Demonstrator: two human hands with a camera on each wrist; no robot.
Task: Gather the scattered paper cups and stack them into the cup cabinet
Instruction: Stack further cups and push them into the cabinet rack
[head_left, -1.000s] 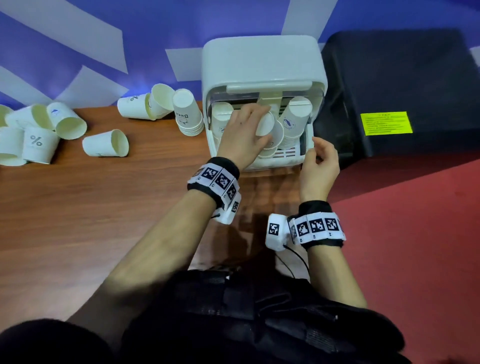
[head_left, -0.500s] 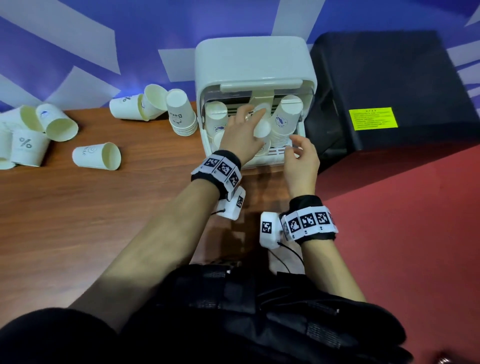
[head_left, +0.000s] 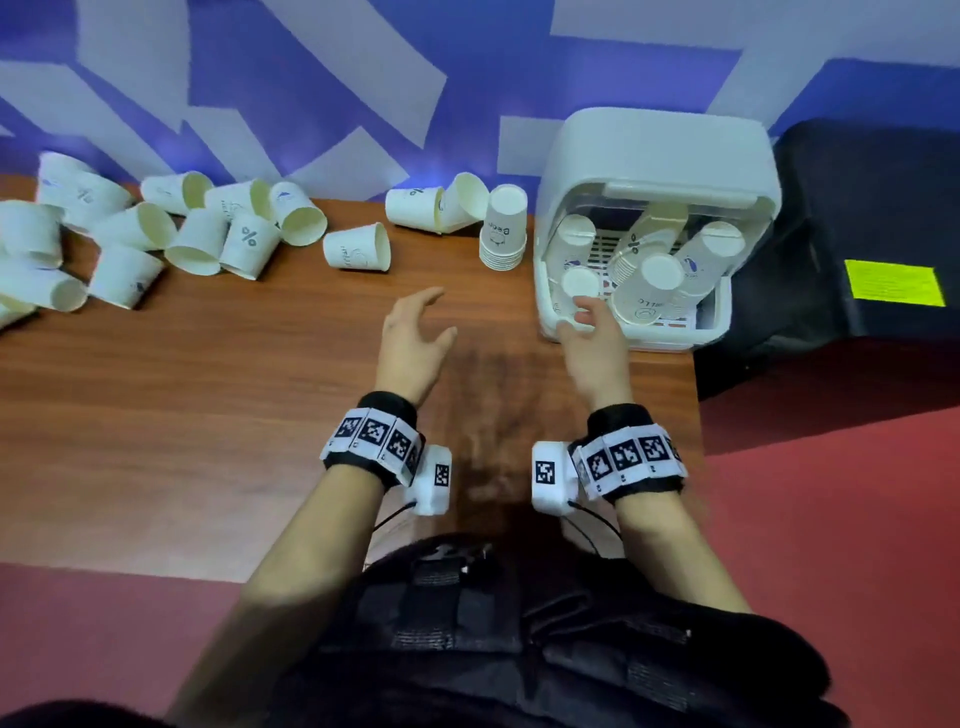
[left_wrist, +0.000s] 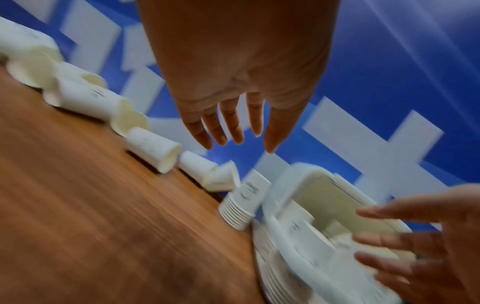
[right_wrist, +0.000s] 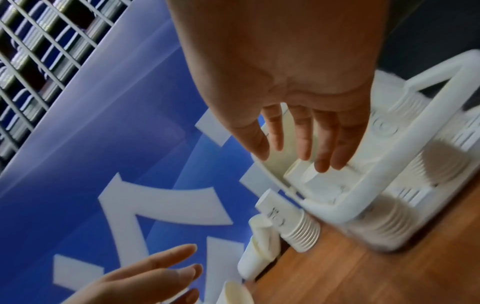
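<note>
The white cup cabinet (head_left: 660, 150) stands at the table's back right with its lid up, several inverted cup stacks (head_left: 654, 280) inside. An inverted stack of cups (head_left: 503, 228) stands just left of it. Loose white paper cups (head_left: 358, 248) lie on their sides along the back, most in a heap at the far left (head_left: 130, 244). My left hand (head_left: 415, 332) hovers over the table, fingers spread and empty. My right hand (head_left: 592, 332) is at the cabinet's front left corner, fingers straight and holding nothing, also in the right wrist view (right_wrist: 298, 133).
A black case (head_left: 857, 234) with a yellow label sits right of the cabinet, beyond the table's right edge. Red floor lies to the right and below. A blue-and-white wall backs the wooden table (head_left: 208, 415).
My left hand has come out of the cabinet and moved left over the table, leaving the cups inside. My right hand has let go of the cabinet's front and opened. The view has swung left.
</note>
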